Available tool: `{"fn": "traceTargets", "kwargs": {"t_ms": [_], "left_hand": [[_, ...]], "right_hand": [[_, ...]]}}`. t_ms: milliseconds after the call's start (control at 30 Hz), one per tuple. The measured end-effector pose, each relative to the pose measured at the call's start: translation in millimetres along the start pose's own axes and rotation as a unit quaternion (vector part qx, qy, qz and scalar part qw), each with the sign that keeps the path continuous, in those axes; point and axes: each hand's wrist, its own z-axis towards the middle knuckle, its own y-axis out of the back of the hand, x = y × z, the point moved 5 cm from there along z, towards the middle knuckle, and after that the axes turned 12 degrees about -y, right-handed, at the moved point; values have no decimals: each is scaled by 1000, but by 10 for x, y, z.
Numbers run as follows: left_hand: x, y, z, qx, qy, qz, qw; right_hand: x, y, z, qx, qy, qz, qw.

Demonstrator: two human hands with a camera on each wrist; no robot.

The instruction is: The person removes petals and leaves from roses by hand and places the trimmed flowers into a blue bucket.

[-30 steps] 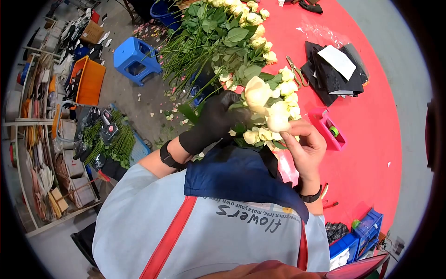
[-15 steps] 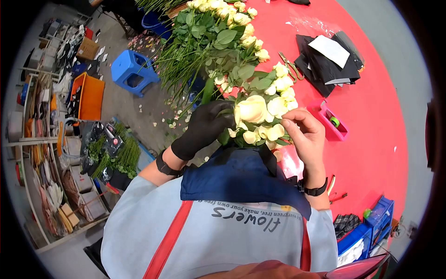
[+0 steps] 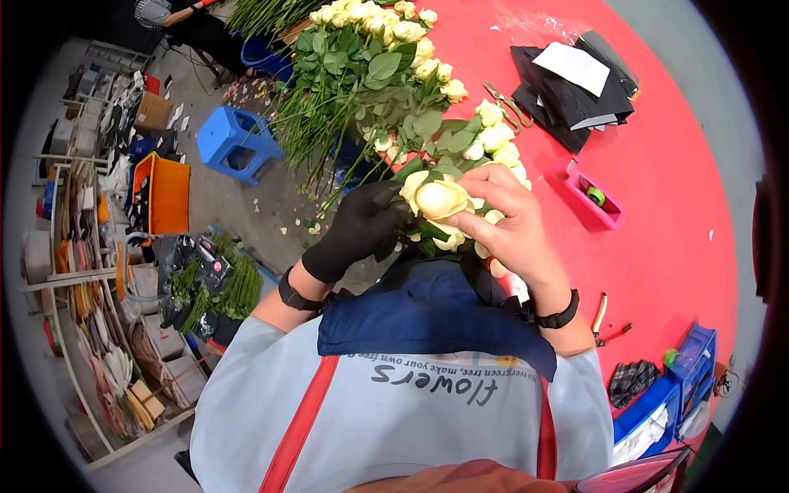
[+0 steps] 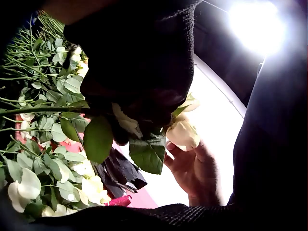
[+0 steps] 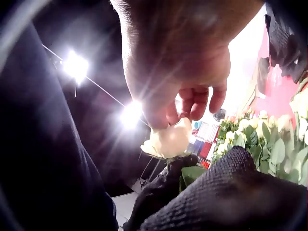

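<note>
A cream-yellow rose (image 3: 441, 200) is held upright in front of the chest. My left hand (image 3: 362, 223), in a black glove, grips its stem close under the bloom. My bare right hand (image 3: 516, 220) has thumb and fingers at the petals on the bloom's right side. In the right wrist view, the right fingertips pinch the top of the rose (image 5: 168, 142), above the gloved hand (image 5: 197, 192). The left wrist view shows the rose's stem (image 4: 43, 109) running out to the left, with green leaves (image 4: 98, 139) below the glove.
Many cut roses (image 3: 394, 74) lie along the edge of the red table (image 3: 649, 271). Scissors (image 3: 509, 107), black sheets (image 3: 567, 90), a pink tape dispenser (image 3: 583, 195) and pruners (image 3: 604, 322) lie there too. A blue stool (image 3: 237, 144) stands on the petal-strewn floor.
My right hand has moved left from beside the neighbouring blooms onto the held rose. The left hand keeps its grip while the rose turns and tilts. The head view has shifted slightly.
</note>
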Motion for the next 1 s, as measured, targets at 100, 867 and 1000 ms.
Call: {"fn": "traceTargets", "kwargs": {"t_ms": [100,867,1000], "left_hand": [[0,-2,66,26,5,5,1000],[58,-143,712,112,17,-89,990],[66,-178,781,126,6,-89,988]], "right_hand": [[-112,19,-22,-13,-17,5,1000],[-130,237,122,-178,-95,66,977],[-259,239,119,-173,-74,67,980]]}}
